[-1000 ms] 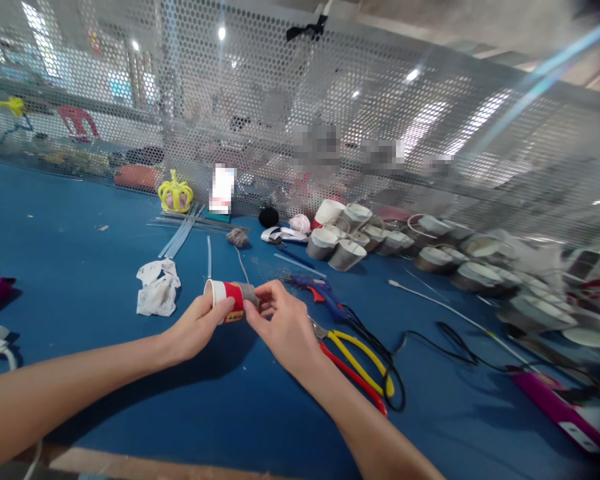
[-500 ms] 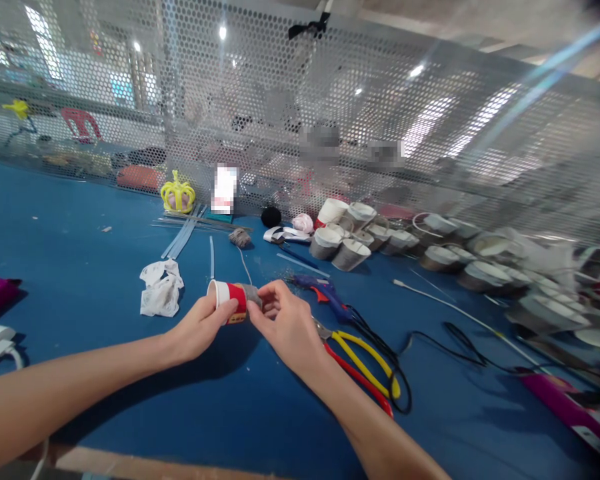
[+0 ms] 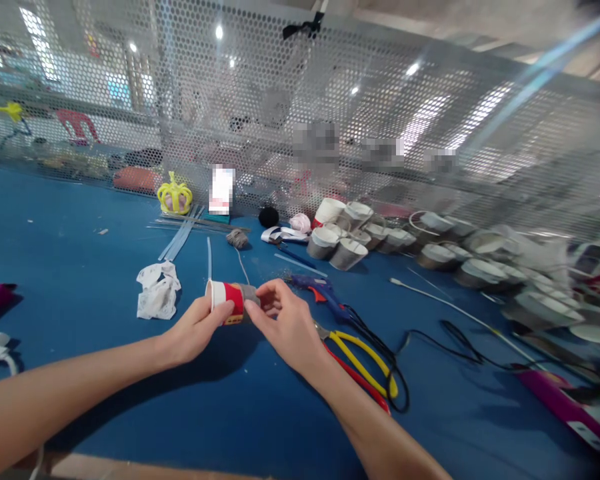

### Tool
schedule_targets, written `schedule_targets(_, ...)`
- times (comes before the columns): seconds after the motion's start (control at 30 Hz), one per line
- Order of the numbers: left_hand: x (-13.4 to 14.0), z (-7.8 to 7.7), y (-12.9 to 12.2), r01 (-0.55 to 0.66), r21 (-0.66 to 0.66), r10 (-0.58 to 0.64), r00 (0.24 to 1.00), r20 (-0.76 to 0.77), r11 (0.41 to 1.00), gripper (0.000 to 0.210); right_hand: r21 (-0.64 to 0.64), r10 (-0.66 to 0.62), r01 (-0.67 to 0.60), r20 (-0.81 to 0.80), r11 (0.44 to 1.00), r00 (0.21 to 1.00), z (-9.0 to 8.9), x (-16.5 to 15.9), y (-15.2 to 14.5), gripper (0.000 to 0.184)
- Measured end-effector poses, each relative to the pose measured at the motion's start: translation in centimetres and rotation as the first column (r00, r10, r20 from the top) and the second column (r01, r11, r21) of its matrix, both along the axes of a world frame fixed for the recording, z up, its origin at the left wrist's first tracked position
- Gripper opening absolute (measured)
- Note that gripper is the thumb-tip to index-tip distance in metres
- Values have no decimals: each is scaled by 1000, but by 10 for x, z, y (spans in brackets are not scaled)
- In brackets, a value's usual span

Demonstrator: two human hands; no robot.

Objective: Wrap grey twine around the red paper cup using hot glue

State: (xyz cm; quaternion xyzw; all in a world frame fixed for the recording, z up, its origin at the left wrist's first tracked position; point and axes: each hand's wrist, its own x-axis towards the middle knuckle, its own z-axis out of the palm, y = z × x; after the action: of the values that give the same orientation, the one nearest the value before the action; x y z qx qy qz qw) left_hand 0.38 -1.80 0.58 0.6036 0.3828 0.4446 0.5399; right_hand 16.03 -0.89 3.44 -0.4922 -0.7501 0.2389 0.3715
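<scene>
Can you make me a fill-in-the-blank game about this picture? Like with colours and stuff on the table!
1. The left hand holds a cup that has a bold ____ band next to its white part.
2. The right hand touches the ____ wrapping at the cup's other end.
3. The pliers have one red handle and one ____ handle.
4. Right beside the black ball sits a smaller-looking ball that is pale ____.

Missing words: red; grey; yellow; pink.
</scene>
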Motion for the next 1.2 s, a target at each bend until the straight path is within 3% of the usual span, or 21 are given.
schedule_targets(0.17,-5,-1,-2,134,152,-111,982,-152,979,30,-74,-45,44,-11,996,999,5,6,9,24)
schedule_targets(0.27,-8,3,-3,220,282,-142,951,-274,934,23,-229,41,-45,-21,972,999,7,8,12,38)
schedule_targets(0.33,-10,7,-4,280,396,-135,925,-356,875,18,-385,117,-152,-112,910,987,9,9,11,46)
schedule_targets(0.4,-10,10,-4,339,483,-140,905,-401,807,14,-512,168,-273,-242,815,956,9,9,10,50)
schedule_targets(0.5,-9,10,-3,388,525,-179,897,-404,757,14,-578,150,-394,-423,715,893,6,7,9,38)
schedule_targets(0.63,-9,8,-3,374,439,-203,899,-388,817,13,-558,-2,-351,-535,752,845,-2,4,11,21)
schedule_targets(0.77,-9,6,-2,321,139,-277,924,-262,937,14,-516,-46,-299,-553,803,832,-1,3,12,19)
schedule_targets(0.9,-7,4,-2,274,-82,-280,957,-78,958,21,-483,-25,-279,-533,830,846,2,4,13,21)
schedule_targets(1.07,-7,3,-1,227,-88,-230,973,-31,970,25,-452,-59,-114,-350,885,935,0,7,16,30)
schedule_targets(1.13,-8,3,-1,211,-43,-213,975,-61,977,26,-502,-30,-136,-310,854,950,1,7,15,38)
schedule_targets(1.2,-9,3,-2,206,2,-205,974,-98,979,28,-551,60,-239,-321,800,945,2,7,13,43)
